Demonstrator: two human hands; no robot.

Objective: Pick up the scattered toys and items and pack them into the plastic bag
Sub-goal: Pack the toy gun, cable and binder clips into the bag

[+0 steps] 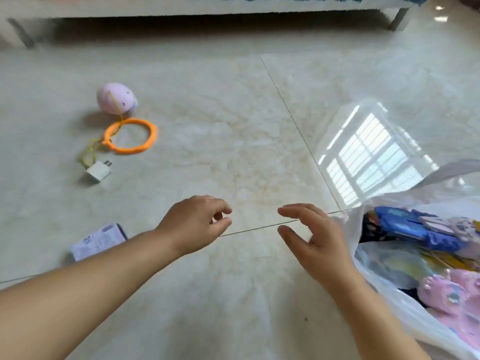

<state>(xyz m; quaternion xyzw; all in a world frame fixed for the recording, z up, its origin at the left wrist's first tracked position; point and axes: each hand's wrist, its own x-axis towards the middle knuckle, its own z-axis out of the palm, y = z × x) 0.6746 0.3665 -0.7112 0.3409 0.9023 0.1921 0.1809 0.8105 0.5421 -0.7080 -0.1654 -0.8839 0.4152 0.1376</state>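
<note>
Marble-patterned floor tile [233,141] lies bare between both hands and the bed frame [207,9] at the far edge — the left hand [193,222] hovers with loosely curled fingers holding nothing, the right hand [317,237] spread open just beside the rim of the plastic bag [384,297]. Inside the bag lie a blue toy [415,229] and a pink toy [452,294]. Well apart to the left sit a pink plush ball [117,100], an orange ring [131,136], a white plug [98,171] and, near the left forearm, a small box [97,241].
</note>
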